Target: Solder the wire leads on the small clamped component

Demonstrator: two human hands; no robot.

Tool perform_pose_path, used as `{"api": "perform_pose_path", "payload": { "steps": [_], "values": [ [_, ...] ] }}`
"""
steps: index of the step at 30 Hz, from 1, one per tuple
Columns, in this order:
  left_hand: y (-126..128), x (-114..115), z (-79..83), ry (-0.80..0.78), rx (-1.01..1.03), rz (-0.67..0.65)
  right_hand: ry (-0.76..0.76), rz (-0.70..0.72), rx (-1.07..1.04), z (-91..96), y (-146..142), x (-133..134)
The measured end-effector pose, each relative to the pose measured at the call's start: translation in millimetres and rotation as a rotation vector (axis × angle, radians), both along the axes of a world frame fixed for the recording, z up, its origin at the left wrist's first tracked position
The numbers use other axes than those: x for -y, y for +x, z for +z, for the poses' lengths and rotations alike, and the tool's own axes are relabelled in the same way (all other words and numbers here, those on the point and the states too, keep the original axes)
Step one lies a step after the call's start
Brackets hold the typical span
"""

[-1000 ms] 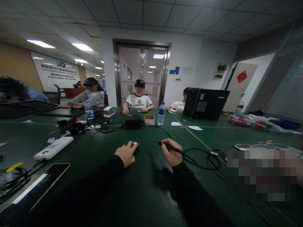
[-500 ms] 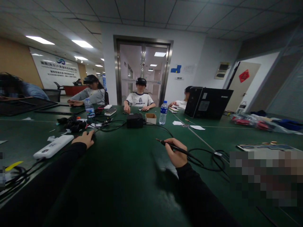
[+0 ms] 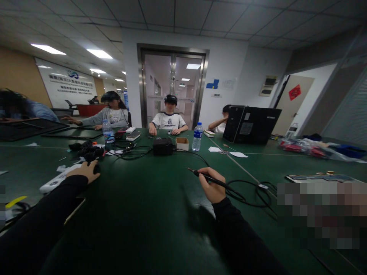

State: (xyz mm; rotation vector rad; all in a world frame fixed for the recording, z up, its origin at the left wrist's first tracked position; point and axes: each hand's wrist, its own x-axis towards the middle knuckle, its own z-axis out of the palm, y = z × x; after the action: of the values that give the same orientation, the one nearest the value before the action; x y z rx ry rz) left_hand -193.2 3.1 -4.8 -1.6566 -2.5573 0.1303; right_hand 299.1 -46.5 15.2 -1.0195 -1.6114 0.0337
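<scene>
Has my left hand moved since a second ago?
Yes. The left hand went leftward, away from the black box, to the long white plastic device.

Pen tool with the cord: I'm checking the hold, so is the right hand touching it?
Touching. The head view shows the right hand closed around the pen tool, fingers wrapped over its shaft, with the tip poking out past them.

On the tabletop (image 3: 160, 221), my right grip (image 3: 211, 188) sits right of centre, closed around a pen-shaped tool (image 3: 200, 175); its cable (image 3: 249, 193) loops off to the right. My left grip (image 3: 84, 172) lies far left, just beside a flat device (image 3: 54, 183) (a tangle of gear (image 3: 88, 151) lies behind it). Farther back in the middle stand a box (image 3: 163, 146), a small carton (image 3: 182, 143) and a bottle (image 3: 197, 136), left to right, with a laptop (image 3: 249, 124) to their right.
</scene>
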Motion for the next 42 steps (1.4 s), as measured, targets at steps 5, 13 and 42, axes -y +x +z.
{"api": "perform_pose_path", "payload": {
  "steps": [5, 13, 42],
  "values": [
    [-1.0, -5.3, 4.1, -0.033, 0.03, 0.043, 0.002, 0.007, 0.01, -1.0, -0.3, -0.9],
    [38.6, -2.1, 13.3, -0.013, 0.043, -0.061, 0.006, 0.024, -0.001, 0.8, -2.8, 0.9],
    [318.9, 65.5, -3.1, 0.226, 0.288, -0.6, -0.038, 0.045, -0.022, -11.6, -12.5, -4.5]
  ]
}}
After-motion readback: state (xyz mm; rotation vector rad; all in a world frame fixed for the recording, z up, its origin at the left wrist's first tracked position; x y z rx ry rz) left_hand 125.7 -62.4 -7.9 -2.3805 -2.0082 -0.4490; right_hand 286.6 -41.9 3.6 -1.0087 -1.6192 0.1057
